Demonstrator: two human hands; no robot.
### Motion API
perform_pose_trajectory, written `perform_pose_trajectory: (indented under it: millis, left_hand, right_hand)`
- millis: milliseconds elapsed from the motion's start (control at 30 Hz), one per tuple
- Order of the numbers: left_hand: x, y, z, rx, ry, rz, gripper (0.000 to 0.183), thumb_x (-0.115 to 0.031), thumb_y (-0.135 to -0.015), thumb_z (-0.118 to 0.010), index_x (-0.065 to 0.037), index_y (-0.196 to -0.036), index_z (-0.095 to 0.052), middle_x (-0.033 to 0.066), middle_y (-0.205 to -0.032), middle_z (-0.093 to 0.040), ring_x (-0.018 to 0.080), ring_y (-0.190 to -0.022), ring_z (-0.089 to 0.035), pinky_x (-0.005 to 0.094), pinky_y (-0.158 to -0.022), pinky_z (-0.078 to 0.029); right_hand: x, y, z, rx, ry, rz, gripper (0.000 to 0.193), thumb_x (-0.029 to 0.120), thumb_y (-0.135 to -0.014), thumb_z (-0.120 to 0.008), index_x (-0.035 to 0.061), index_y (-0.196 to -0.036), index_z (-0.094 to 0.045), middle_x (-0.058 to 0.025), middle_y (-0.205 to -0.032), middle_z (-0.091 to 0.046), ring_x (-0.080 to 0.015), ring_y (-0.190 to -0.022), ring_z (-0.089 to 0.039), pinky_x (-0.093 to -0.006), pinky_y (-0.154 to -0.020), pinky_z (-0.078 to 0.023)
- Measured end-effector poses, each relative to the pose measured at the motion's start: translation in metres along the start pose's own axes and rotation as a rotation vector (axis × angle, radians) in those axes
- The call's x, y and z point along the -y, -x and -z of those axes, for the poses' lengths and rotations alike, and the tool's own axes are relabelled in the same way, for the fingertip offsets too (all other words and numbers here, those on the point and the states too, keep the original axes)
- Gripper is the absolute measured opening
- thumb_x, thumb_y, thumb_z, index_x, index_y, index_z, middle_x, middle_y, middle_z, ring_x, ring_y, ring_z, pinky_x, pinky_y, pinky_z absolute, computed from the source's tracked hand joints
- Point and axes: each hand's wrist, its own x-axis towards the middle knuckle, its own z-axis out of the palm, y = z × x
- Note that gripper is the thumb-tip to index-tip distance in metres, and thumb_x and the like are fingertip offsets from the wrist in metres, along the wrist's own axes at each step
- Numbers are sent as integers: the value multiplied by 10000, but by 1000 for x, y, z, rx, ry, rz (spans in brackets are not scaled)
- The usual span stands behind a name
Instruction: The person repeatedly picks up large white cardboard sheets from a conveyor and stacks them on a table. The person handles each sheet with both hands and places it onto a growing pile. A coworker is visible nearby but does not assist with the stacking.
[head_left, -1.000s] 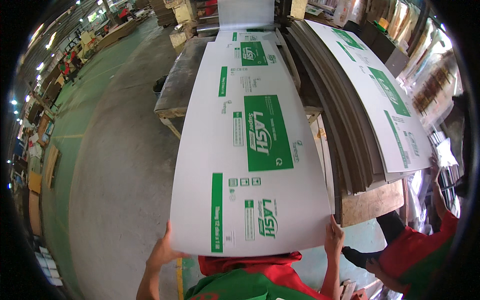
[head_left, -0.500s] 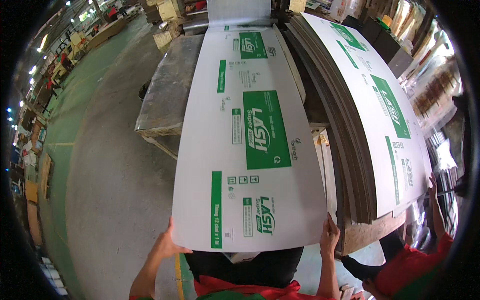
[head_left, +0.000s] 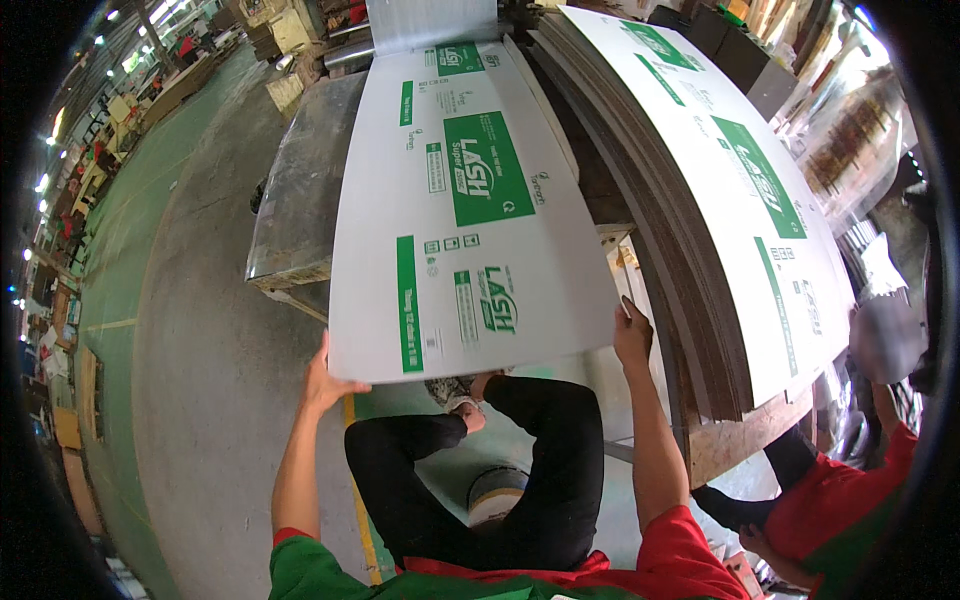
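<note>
The printed sheet is left of the stack — supporting it seems the step. Left hand holds its corner, fingers spread; right hand is curled, grip unclear. Level hands seem needed next.

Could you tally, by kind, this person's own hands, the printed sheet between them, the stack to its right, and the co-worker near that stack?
Hands, left hand and right hand: 2
White printed sheet: 1
Stack of sheets: 1
Co-worker: 1
Total: 5

A printed white sheet looked like smooth, matt paperboard; the tabletop was scuffed, faintly glossy metal, the stacked boards rough-edged brown cardboard.
</note>
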Motion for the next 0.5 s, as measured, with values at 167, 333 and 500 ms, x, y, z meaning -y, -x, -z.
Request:
perform_pose_trajectory:
  millis: [167, 333, 500]
  left_hand:
    - [-21, -7, -62, -572, -93, 142, 1054, -307, -796, -832, 31, -1546, -174, 287, -1467, -390, 439, -1360, -405, 478, -1112, -391]
    - [-43, 44, -134, -134, -370, -67, 645, -305, -901, -719, 13, -1397, -454, 229, -1430, -423, 417, -1277, -483, 499, -1065, -419]
    - [-36, 51, -151, -203, -236, -204, 446, -261, -895, -721, 17, -1222, -600, 220, -1316, -535, 402, -1219, -530, 477, -1003, -463]
  right_hand:
    - [50, 73, 53, -181, 182, 456, 607, 162, -922, -664, 60, -1472, -428, -247, -1378, -485, -422, -1265, -493, -508, -1037, -427]
    - [10, 116, 176, -665, 614, 505, 628, 239, -903, -706, 24, -1443, -468, -204, -1480, -443, -398, -1386, -387, -540, -1134, -291]
    - [-75, 94, 214, -407, 773, 285, 529, 170, -854, -688, -12, -1334, -559, -227, -1346, -588, -369, -1264, -551, -470, -1059, -424]
